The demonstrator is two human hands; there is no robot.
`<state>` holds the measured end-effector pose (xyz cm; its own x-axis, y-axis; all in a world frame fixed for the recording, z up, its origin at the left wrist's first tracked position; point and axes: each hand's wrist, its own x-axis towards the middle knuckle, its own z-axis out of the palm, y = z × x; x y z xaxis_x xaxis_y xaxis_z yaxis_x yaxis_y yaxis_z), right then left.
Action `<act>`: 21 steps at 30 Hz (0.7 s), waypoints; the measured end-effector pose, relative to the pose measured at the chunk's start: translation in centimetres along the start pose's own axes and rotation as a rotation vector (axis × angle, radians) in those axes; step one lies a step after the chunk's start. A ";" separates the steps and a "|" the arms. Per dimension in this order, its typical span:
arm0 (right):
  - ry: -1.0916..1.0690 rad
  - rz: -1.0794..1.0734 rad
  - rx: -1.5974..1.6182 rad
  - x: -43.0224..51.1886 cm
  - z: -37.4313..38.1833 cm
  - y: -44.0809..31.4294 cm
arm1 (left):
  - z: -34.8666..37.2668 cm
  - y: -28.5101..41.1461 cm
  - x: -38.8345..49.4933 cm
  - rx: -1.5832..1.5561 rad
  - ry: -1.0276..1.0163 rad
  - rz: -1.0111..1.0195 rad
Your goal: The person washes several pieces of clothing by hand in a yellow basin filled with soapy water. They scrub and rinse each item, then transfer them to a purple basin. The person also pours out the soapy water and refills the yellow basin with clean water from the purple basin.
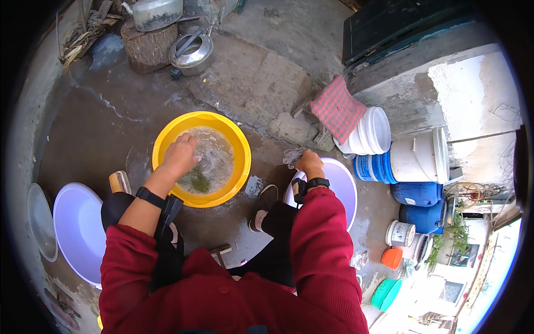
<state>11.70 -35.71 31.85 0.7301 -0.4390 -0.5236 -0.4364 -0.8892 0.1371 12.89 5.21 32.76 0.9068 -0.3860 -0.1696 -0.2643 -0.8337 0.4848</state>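
Observation:
A round yellow plastic basin (243, 160) stands on the wet floor in front of me. Cloudy, foamy water (219, 160) fills its lower part, with a dark green clump (199, 179) near the close side. Over the basin's left part is my left hand (180, 155), fingers bent, thumb apart, and nothing seen in it. To the right, my right hand (309, 162) grips a crumpled grey piece, apparently cloth or thin plastic (293, 157). That hand is above the far rim of a pale lilac basin (340, 183), partly hidden by my arm.
Another lilac basin (79, 225) leans at left beside a clear lid (41, 221). Two metal kettles, one on a stump (150, 48), one on the floor (194, 52), stand far left. A stool with a checked cloth (338, 109), white buckets (417, 156) and blue drums (419, 217) line the right.

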 end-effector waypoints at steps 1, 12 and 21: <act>-0.025 0.106 -0.007 0.0 -0.5 2.6 | 0.0 0.1 0.0 -0.003 -0.006 -0.001; 0.240 -0.422 0.268 3.2 4.7 -3.2 | 4.2 -1.7 1.5 -0.227 -0.093 -0.064; -0.212 -0.841 0.242 1.2 18.4 -20.7 | 19.2 -9.5 1.2 -1.198 -0.048 -0.851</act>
<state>11.92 -15.49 12.94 0.7565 0.3988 -0.5183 0.0819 -0.8441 -0.5299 10.20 5.08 11.50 0.6287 0.0109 -0.7776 0.7776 -0.0029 0.6287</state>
